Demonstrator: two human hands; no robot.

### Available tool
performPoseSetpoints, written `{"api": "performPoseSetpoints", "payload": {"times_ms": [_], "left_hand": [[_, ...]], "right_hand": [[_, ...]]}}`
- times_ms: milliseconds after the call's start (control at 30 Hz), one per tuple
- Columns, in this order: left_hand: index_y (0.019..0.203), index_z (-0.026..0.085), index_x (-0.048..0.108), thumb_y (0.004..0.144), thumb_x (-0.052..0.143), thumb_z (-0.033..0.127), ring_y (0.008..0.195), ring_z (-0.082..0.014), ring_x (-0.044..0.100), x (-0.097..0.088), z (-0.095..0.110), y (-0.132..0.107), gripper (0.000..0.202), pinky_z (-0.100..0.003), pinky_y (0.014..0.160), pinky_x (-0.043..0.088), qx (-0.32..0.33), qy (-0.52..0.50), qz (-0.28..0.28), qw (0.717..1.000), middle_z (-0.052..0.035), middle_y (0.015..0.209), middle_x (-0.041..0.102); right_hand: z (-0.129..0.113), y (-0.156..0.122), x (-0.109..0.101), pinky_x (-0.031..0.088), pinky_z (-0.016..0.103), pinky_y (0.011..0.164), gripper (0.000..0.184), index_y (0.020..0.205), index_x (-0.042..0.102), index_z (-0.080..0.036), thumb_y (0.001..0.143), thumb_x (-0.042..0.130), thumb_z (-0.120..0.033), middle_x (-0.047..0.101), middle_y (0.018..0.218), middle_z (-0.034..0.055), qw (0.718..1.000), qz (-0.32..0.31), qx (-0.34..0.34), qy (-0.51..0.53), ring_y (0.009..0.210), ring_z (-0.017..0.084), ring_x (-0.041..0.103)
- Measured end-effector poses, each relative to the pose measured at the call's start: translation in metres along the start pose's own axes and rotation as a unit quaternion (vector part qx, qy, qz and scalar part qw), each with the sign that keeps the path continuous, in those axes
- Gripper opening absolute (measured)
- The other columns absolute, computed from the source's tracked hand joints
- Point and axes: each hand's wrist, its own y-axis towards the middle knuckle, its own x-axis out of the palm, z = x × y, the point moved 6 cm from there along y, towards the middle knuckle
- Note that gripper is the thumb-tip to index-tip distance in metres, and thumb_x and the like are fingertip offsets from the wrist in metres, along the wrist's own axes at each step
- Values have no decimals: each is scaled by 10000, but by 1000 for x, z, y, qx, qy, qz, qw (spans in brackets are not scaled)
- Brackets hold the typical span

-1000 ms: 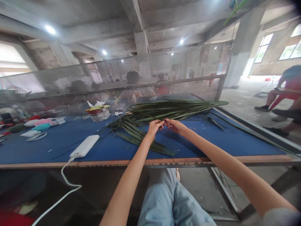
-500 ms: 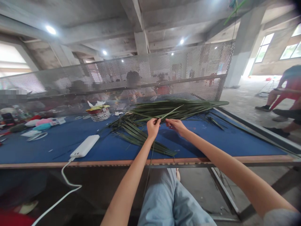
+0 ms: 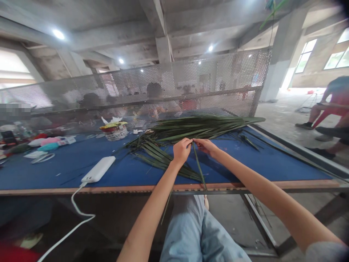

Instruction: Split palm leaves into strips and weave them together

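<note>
Okay so the left hand and right hand have moved back together, pinching the top of one palm leaflet from the palm frond.

- Our left hand and right hand meet at the fingertips, holding a narrow palm leaflet.
- A long palm frond lies just beyond them on a blue table.
- To our left lies a white power bank, its cable hanging over the table edge.
- Ahead, people sit behind a perforated metal screen.
</note>
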Motion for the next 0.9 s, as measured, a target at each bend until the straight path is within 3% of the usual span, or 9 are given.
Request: {"api": "performPoseSetpoints", "payload": {"times_ms": [133,233,300,400,467,500,667,900], "left_hand": [[994,207,705,794,577,78,947,-179,637,5,-6,2,271,-274,849,473,-27,-72,-15,997,-45,997,694],[1024,162,691,685,687,72,958,-209,629,15,-14,4,351,-305,866,474,-88,-178,-57,978,-73,1015,691],[1003,136,693,635,759,133,907,-212,638,25,-17,4,374,-316,837,485,-142,-295,-125,936,-82,977,700],[955,106,710,665,776,353,806,-202,649,38,-16,-1,386,-334,786,499,-223,-469,-225,824,-100,904,708],[938,104,722,677,755,455,782,-200,649,38,-18,-4,440,-340,760,504,-269,-537,-231,765,-111,895,712],[920,106,729,661,766,462,775,-197,647,37,-20,-4,442,-334,748,504,-288,-553,-217,751,-111,893,714],[797,106,749,537,859,320,696,-153,631,37,-30,-6,354,-285,733,490,-324,-566,-163,740,-86,811,723],[728,98,739,510,864,253,625,-128,610,43,-35,-9,295,-298,742,486,-352,-583,-129,721,-59,712,705]], "right_hand": [[1,1,-6,368,230,571,187,644,638,-183,614,734,-341,530,580,-35,999,34,8,0,598,100,472],[-1,4,-11,359,230,567,205,647,652,-175,590,731,-354,539,595,-31,999,38,-11,-23,605,101,467],[-3,6,-14,365,231,580,221,678,677,-172,586,727,-367,556,616,-25,999,22,-31,-39,630,108,478],[-6,9,-15,368,230,598,227,701,700,-174,591,716,-372,568,622,-22,997,-10,-48,-61,653,114,485],[-7,8,-14,353,231,589,221,668,694,-171,601,705,-381,559,600,-26,996,-26,-55,-71,628,108,466],[-8,7,-12,345,232,584,224,656,691,-169,610,700,-388,559,596,-26,995,-36,-60,-77,614,104,456],[-12,0,-3,343,235,602,260,718,722,-170,643,688,-417,620,668,-11,988,-71,-87,-110,622,104,466],[-15,-2,-3,347,231,587,349,832,725,-174,574,771,-404,620,704,-21,993,-32,-91,-71,591,83,447]]}}
